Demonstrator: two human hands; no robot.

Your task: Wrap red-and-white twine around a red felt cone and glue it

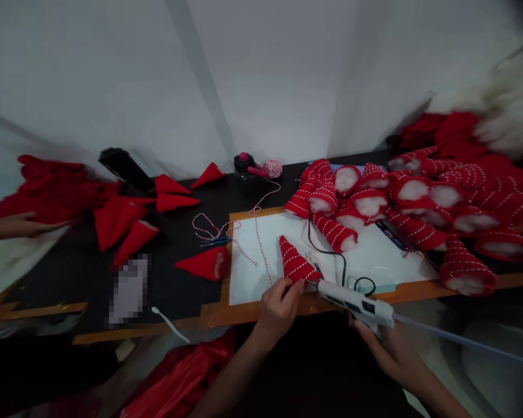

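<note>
My left hand (280,307) is closed on the base of a red felt cone (295,261) wound with red-and-white cord, near the front edge of the white board (375,261). Wrapped round the handle of a white glue gun (353,302) is my right hand (386,342). The gun's nozzle points left and meets the cone's lower edge beside my left fingers. A clear glue stick (462,338) sticks out of its back. Striped cord (261,244) runs from a cord ball (272,168) down across the board toward my left hand.
Many wound, stuffed cones (370,203) are heaped at the right. Plain red cones (204,263) lie left of the board, near blue snips (215,241) and a black bottle (246,174). Another person's hand (26,226) is at far left by red cloth (56,188).
</note>
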